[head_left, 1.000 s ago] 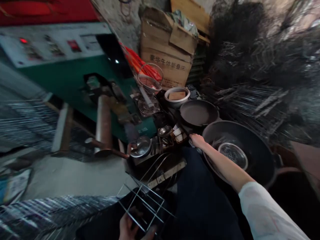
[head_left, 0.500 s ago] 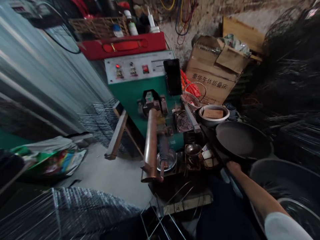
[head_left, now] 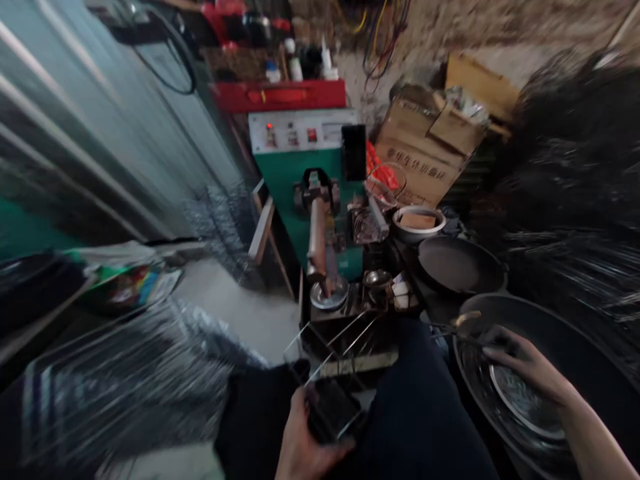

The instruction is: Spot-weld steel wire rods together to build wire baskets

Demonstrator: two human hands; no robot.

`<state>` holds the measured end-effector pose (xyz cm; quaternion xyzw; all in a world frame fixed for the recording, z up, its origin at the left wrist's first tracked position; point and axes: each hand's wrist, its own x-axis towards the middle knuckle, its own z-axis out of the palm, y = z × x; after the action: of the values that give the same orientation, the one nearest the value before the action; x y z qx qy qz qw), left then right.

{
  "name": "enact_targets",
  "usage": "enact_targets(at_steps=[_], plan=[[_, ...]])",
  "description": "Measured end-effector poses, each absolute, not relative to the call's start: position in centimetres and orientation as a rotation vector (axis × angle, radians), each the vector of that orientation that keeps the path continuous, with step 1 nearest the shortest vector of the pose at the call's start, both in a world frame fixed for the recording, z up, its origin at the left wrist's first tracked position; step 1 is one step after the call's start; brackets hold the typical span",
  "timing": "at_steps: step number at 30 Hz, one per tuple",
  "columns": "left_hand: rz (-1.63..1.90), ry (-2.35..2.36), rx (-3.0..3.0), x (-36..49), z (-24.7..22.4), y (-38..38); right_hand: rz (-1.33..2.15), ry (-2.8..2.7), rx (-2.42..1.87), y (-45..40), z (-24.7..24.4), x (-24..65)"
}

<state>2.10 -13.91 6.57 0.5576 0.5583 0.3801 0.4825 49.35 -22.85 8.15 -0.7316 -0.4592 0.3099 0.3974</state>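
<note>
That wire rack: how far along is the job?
Done: wire racks lie heaped at right. In hand: the left hand holds another rack, the right hand a metal spoon over a wok. Left: a round metal dish lies in it; the rest is unclear.

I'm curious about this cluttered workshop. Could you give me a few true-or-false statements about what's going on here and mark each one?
1. The right hand holds a thin-handled metal spoon over a large dark wok. True.
2. The left hand is pressed against the green machine. False: it holds a wire frame low down, apart from the machine.
3. A cardboard box printed with Chinese characters stands behind a black frying pan. True.
4. The machine's control panel shows no lit lamp. False: a small red lamp glows on it.
</note>
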Motion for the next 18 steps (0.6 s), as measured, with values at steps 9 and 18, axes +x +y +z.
enact_targets(at_steps=[9, 18], plan=[[1.043, 1.285, 1.306, 3.0, 7.2, -19.5, 0.433, -1.365, -2.132, -31.1, 3.1, 38.7], [1.037, 1.276, 1.495, 1.8, 4.9, -22.7, 0.795, -1.312, -1.909, -33.9, 13.8, 34.8]])
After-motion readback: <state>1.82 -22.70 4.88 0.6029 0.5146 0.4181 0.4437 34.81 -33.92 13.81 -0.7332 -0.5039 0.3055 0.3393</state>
